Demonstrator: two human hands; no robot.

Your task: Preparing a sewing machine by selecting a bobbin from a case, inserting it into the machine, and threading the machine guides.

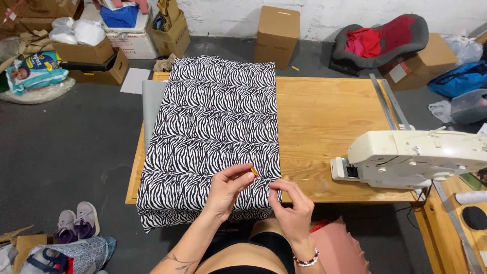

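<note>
Fingertips of left hand (227, 189) made the grip, pinched shut on a small orange clip (253, 171) at the zebra fabric (213, 127) edge. Right hand (293, 209), just beside, pinched that same edge closed. Fabric lay spread away from grip over wooden surface (324, 122), near end overhanging. Risk, imo: layers could've slid apart w/ a loose pinch; overhang weight might've dragged it. Sewing machine (411, 155) sat well right.

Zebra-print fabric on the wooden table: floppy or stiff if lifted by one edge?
Probably floppy: the zebra-print fabric droops over the wooden table edge. Its stacked folds suggest some weight. The left hand and right hand pinch it easily, so likely thin.
</note>
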